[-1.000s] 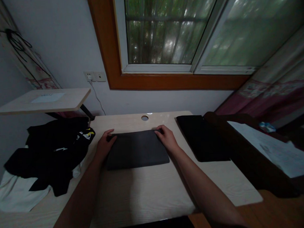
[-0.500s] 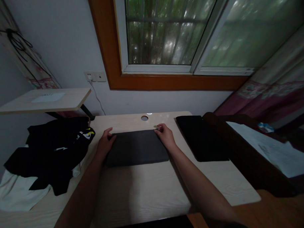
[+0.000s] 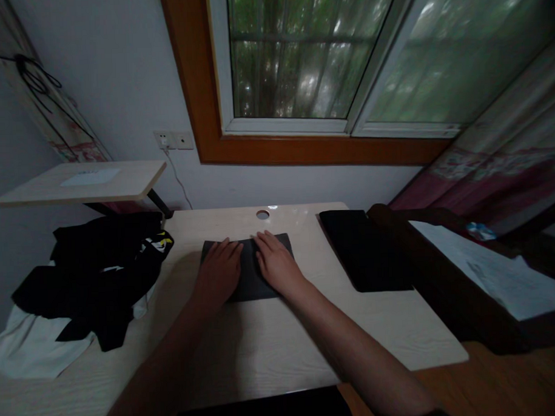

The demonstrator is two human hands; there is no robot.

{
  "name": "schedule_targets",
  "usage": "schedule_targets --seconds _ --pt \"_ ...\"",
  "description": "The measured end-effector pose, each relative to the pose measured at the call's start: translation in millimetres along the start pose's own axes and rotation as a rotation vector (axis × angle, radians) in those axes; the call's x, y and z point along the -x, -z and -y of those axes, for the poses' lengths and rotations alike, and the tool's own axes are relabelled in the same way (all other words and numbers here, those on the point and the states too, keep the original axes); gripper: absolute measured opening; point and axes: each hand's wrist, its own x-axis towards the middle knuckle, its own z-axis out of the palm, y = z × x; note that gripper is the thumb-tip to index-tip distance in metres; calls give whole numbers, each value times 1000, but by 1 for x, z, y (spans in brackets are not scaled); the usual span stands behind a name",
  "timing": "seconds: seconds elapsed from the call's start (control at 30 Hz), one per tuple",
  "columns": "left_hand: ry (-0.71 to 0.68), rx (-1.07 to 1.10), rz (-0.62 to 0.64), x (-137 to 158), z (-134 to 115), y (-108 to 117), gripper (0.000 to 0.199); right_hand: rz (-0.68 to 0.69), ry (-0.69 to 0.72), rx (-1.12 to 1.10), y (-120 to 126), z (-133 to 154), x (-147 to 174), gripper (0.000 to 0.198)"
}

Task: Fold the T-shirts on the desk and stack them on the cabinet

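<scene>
A dark grey flat rectangle (image 3: 252,275), which looks like a folded garment, lies on the light wooden table (image 3: 282,341) in front of me. My left hand (image 3: 219,267) rests palm down over its left part, fingers stretched out. On the right part lies my right hand (image 3: 274,263), flat with its fingers pointing away from me. Neither hand grips anything. The hands and wrists cover much of the dark grey piece.
To the left is a heap of black and white clothes (image 3: 111,268) beneath a raised wooden shelf (image 3: 81,190). A black folded piece (image 3: 370,250) lies along the table's right edge. Beyond it, white sheets (image 3: 489,267) lie on dark furniture. A cable hole (image 3: 262,214) pierces the table's back.
Both hands have left the far corners of the dark grey piece and moved inward, now lying flat on top of it. The piece looks narrower than before.
</scene>
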Motion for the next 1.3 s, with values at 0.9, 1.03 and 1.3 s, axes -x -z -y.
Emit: schedule_targets --seconds 0.9,1.03,1.3 --pt "216 182 48 2 69 -28 54 109 -171 66 -18 -66 17 65" --pt "222 207 45 6 75 -28 54 138 -210 62 -13 -78 22 64" --pt "242 211 62 17 91 -25 54 122 -216 35 -11 -90 28 63"
